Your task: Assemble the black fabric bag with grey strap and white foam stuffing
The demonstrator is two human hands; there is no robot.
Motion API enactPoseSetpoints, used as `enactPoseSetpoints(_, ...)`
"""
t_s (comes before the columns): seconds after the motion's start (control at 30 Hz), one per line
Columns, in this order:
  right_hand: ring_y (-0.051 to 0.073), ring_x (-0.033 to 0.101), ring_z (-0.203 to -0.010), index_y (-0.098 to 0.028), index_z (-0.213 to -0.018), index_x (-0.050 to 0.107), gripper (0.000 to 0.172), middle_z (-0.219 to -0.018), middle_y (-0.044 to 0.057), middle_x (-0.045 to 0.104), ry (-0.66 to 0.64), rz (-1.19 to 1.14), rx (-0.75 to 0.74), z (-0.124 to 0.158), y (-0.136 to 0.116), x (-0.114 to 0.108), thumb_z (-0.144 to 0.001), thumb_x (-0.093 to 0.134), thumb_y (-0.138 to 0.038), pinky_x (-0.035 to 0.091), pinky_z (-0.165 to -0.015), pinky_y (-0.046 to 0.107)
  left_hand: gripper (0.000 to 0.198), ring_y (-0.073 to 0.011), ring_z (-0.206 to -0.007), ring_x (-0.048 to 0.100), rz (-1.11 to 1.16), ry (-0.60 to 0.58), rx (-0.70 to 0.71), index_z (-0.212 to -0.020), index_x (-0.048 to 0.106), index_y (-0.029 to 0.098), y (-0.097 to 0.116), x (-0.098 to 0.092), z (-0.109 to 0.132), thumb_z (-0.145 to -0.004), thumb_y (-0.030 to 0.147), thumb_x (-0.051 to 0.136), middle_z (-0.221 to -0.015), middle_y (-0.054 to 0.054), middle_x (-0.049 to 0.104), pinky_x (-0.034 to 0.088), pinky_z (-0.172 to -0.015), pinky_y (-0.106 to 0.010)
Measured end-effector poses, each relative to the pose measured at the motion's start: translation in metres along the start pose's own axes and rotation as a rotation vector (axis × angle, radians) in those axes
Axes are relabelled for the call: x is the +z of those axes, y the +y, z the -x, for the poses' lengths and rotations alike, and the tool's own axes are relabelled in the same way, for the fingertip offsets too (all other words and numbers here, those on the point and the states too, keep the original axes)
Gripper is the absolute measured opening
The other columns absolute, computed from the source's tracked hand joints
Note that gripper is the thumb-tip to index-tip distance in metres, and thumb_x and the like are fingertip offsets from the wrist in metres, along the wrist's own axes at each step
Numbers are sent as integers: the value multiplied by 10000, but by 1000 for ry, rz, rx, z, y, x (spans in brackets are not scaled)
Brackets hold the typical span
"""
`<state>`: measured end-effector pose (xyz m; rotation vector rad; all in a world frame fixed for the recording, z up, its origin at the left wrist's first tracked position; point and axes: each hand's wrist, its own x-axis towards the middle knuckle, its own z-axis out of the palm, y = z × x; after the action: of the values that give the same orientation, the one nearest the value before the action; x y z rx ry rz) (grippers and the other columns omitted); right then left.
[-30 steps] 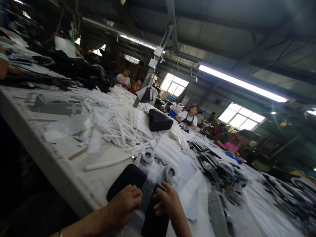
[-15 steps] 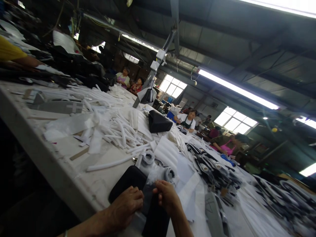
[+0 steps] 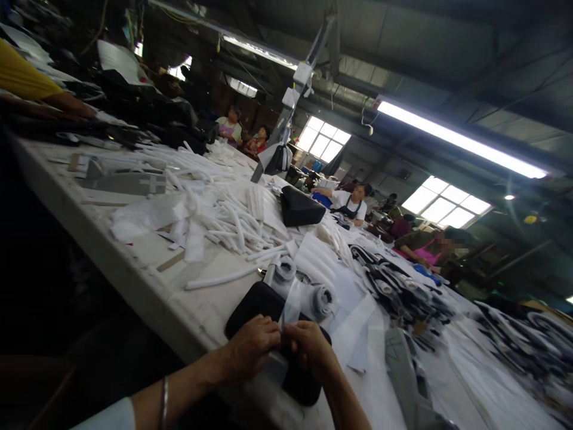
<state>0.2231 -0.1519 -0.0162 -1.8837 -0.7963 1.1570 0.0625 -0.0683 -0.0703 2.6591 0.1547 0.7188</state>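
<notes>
At the near edge of the worktable, my left hand (image 3: 254, 343) has its fingers curled closed over a black padded piece (image 3: 249, 303). What it grips is hidden by its own fingers. My right hand (image 3: 311, 345) is closed in a pinch beside it, on the lower end of a clear plastic strip (image 3: 292, 303). The fingertips of both hands nearly meet there. The strip runs up between two grey rolled bundles (image 3: 285, 270), (image 3: 320, 301) lying against the black piece. Part of the black piece extends under and below my right hand.
White foam tubes (image 3: 230, 224) are heaped across the table (image 3: 147, 263). A black box-shaped case (image 3: 301, 206) stands behind. Black-and-white strips (image 3: 398, 286) pile up to the right, near a grey moulded piece (image 3: 405, 373). A co-worker's yellow sleeve (image 3: 27, 74) reaches in at left; other people sit farther back.
My left hand has moved right, close to my right hand, and the fingertips have come together at the plastic strip. The camera view has shifted, so the table items appear farther right.
</notes>
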Motion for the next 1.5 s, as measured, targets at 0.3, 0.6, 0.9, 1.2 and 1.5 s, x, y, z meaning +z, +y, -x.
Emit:
enactPoseSetpoints(0.3, 18, 214, -260, -191, -631, 498, 504, -330, -111, 387, -201, -148, 68, 16, 7, -19, -595, 759, -621, 113, -299, 177, 214, -174, -884, 528, 66, -71, 25, -850, 540, 210, 0, -7, 6, -703, 74, 613, -942, 6, 611, 346, -786, -315)
enactPoseSetpoints(0.6, 20, 232, -268, -150, -600, 565, 519, -322, -92, 383, -280, -143, 9, 29, 13, -21, -620, 755, -632, 106, -313, 187, 272, -202, -911, 515, 22, -102, 88, -960, 630, 253, -1, -9, 6, -711, 185, 716, -1025, 2, 622, 342, -806, -346)
enactPoseSetpoints(0.9, 28, 286, -277, -129, -658, 652, 369, -360, -79, 435, -218, 73, 0, 32, 12, -8, -703, 718, -489, 150, -300, 171, 237, -208, -987, 533, 69, -150, 94, -902, 673, 273, 5, -16, 16, -697, 169, 734, -1066, 0, 612, 377, -878, -356)
enactPoseSetpoints(1.2, 44, 298, -243, -165, -601, 594, 260, -369, -64, 492, -27, 145, 48, 29, 21, 10, -766, 628, -363, 160, -278, 187, 195, -185, -968, 548, 260, -84, 21, -816, 638, 223, 8, -16, 29, -705, 67, 676, -991, -8, 584, 400, -1030, -404)
enactPoseSetpoints(1.5, 46, 307, -259, -171, -590, 578, 241, -376, -54, 522, 6, 147, 63, 34, 26, 19, -783, 614, -311, 172, -300, 188, 253, -241, -1304, 437, 362, 33, 135, -880, 555, 203, 6, -13, 31, -731, -1, 547, -1327, -67, 533, 385, -1087, -402)
